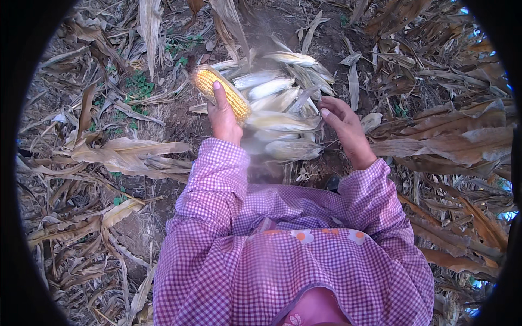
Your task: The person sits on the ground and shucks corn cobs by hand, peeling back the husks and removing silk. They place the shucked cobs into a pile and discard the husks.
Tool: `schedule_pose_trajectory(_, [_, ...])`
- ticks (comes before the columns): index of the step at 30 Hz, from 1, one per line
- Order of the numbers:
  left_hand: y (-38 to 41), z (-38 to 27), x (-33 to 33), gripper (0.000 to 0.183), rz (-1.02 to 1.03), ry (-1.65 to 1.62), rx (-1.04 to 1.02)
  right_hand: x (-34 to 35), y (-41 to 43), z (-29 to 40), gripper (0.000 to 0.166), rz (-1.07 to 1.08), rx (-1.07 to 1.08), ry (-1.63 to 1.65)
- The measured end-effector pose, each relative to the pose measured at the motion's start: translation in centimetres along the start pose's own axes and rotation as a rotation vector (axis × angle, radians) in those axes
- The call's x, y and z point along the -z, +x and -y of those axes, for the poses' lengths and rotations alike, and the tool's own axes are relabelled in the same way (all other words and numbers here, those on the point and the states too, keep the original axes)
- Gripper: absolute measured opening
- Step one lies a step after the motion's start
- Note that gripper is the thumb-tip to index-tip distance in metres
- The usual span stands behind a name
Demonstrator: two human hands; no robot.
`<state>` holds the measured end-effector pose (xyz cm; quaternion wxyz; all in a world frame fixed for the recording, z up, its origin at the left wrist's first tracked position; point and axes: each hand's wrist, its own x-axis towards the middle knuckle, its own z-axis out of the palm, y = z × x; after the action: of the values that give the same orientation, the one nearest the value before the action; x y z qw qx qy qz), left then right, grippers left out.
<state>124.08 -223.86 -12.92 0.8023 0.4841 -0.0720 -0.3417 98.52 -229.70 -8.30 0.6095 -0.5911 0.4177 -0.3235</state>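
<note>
My left hand (223, 116) is closed round an ear of corn (223, 93), its thumb lying on the yellow kernels. The ear tilts up to the left, with dark silk at its far tip and some husk along its right side. My right hand (341, 124) is at the right edge of a pile of corn ears in pale husks (271, 87), its thumb and fingertips by a dry husk (304, 98). Whether those fingers grip the husk, I cannot tell. More ears in husk (293, 149) lie on the soil between my forearms.
Dry corn leaves and stalks (461, 142) stand or lean close on the right. Fallen dry leaves (130, 153) and small green weeds (138, 87) cover the ground at the left. A dry leaf (150, 32) hangs in at the upper left, beyond the pile.
</note>
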Motion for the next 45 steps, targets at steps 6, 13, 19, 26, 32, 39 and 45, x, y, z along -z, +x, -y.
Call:
schedule_pose_trajectory(6, [-0.5, 0.2, -2.0, 0.067, 0.066, 0.188, -0.16, -2.4, 0.6, 4.1, 0.036, -0.001, 0.488, -0.877])
schedule_pose_trajectory(13, [2.0, 0.7, -1.8, 0.08, 0.06, -0.061, 0.06, -1.0, 2.0, -2.7, 0.026, 0.085, 0.17, -0.739])
schedule_pose_trajectory(19, [0.8, 2.5, -1.5, 0.083, 0.348, 0.312, 0.344, 4.1, 4.8, -5.0, 0.027, -0.202, -0.03, -0.425])
schedule_pose_trajectory(26, [-2.2, 6.3, -1.5, 0.066, 0.773, 1.031, 0.209, -0.3, 4.6, -1.8, 0.034, -0.016, 0.078, -0.166])
schedule_pose_trajectory(32, [-2.3, 4.5, -2.1, 0.057, 0.826, 1.136, 0.277, -0.7, 4.3, -1.9, 0.027, 0.042, -0.263, 0.518])
schedule_pose_trajectory(39, [-5.0, 6.3, -2.8, 0.051, 0.684, 0.715, -0.204, -2.4, 4.8, -2.1, 0.027, -0.225, -0.364, 0.836])
schedule_pose_trajectory(45, [-5.2, 3.5, -3.3, 0.059, 0.302, -0.093, 0.721, -5.9, 1.7, 0.5, 0.028, 0.042, -0.481, 0.814])
